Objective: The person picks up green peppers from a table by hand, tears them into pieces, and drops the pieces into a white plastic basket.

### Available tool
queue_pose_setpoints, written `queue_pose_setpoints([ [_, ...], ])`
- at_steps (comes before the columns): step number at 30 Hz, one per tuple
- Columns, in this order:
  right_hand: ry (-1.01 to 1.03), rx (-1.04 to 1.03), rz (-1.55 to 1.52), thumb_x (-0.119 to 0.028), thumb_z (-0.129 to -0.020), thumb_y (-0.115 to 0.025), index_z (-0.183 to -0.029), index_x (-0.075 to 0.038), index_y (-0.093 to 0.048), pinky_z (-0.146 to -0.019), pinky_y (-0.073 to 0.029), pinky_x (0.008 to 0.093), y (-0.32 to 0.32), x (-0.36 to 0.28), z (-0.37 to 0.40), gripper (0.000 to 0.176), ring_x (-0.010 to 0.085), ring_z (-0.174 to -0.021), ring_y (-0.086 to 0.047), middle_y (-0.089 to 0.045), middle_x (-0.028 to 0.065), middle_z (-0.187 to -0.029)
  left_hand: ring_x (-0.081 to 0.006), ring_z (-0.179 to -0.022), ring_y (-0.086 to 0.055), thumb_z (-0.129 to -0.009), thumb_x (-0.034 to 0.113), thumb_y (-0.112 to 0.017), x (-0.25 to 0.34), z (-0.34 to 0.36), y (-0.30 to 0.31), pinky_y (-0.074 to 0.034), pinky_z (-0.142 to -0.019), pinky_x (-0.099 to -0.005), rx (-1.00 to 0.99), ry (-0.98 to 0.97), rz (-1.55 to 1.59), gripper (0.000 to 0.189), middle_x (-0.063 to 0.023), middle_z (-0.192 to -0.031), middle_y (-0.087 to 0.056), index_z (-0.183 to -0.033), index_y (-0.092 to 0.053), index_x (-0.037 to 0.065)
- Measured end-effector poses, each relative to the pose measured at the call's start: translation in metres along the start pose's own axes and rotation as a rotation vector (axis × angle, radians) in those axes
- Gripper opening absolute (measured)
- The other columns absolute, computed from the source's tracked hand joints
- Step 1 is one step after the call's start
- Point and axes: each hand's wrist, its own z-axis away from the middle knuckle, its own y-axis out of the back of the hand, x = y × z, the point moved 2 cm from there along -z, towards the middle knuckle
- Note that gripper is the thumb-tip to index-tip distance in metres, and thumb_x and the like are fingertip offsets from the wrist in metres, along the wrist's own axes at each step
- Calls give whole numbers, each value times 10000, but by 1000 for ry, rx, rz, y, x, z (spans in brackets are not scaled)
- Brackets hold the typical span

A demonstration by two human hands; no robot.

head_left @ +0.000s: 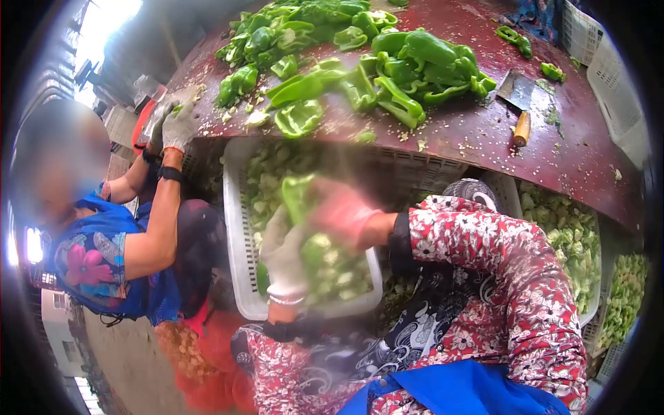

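Observation:
A white glove covers my left hand [282,252], whose fingers close on a green bell pepper piece [297,196] above the crate. Close against that piece is my right hand [346,213] in a pinkish glove, its fingers smeared by motion. Below both hands, a white plastic crate [238,277] holds pale green pepper cores [346,280]. A blurred green pepper piece [313,253] shows just right of my left hand, over the cores.
Bell peppers [429,66] and cut halves [299,117] lie heaped on the red table [477,142], with a wooden-handled cleaver [521,128] at right. A co-worker [149,238] in gloves sits at left. More crates of cores [570,249] stand at right.

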Motion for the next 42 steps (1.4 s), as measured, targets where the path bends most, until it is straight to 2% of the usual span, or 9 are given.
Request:
queue_pose_setpoints([
  [7,167,449,-631,-178,-836,-718,-1187,28,-537,-592,-525,289,80,-28,-48,445,150,-709,-615,-662,119,-908,-215,-878,-675,-869,135,-677,-30,-9,82,-553,-748,-332,108,56,-579,332,-149,-989,-695,-1145,-628,-43],
  [14,396,235,755,-150,-798,-660,-998,-35,-692,-798,-531,376,46,8,-38,234,316,-951,-648,-623,186,-1029,-350,-904,-647,-733,362,-744,-61,22,56,-517,-806,-393,-233,234,-1428,373,-155,-942,-692,-971,-712,75],
  [20,114,-188,514,-301,-844,-597,-940,-26,-676,-727,-513,415,-5,22,-5,301,363,-802,-649,-673,166,-867,-319,-740,-538,-679,87,-644,-132,11,77,-462,-623,-442,347,-209,-1387,109,-103,-748,-534,-768,-582,81],
  [24,-1,-160,324,-364,-828,-619,-946,-17,-698,-736,-517,424,-11,37,-8,376,354,-804,-661,-685,176,-827,-301,-718,-514,-674,30,-632,-32,35,15,-438,-595,-424,-32,-978,-1701,116,-87,-705,-477,-760,-565,69],
  [30,110,-144,521,-472,-766,-684,-903,7,-717,-680,-534,384,0,17,-6,499,288,-738,-694,-701,183,-775,-374,-974,-556,-656,-12,-612,9,43,-2,-470,-868,-452,-20,-1095,-1353,397,-200,-1017,-570,-1050,-626,39],
  [34,-13,-210,171,-472,-716,-733,-1009,26,-680,-729,-535,378,6,27,-13,581,313,-794,-692,-702,202,-872,-285,-1103,-547,-806,33,-617,22,39,33,-417,-986,-377,36,-632,-931,534,-201,-1259,-539,-1329,-513,4],
  [35,67,-263,234,-473,-718,-732,-1037,13,-671,-756,-531,380,1,24,-10,585,324,-833,-687,-697,207,-908,-207,-1037,-578,-851,90,-632,26,33,33,-440,-939,-323,117,48,-332,486,-163,-1189,-599,-1312,-533,-29],
  [38,162,-380,298,-465,-725,-728,-1050,-33,-668,-798,-520,398,-9,22,-1,544,349,-908,-667,-687,204,-957,-82,-612,-565,-865,101,-636,15,21,42,-426,-465,-217,-202,372,-426,415,-38,-918,-633,-1279,-612,78],
  [42,290,-80,526,-432,-736,-718,-970,-52,-687,-754,-522,430,-14,16,14,447,358,-863,-659,-679,166,-883,-71,-571,-536,-867,104,-618,-8,19,35,-393,-457,-247,62,203,-524,427,-32,-813,-633,-1292,-603,75],
])
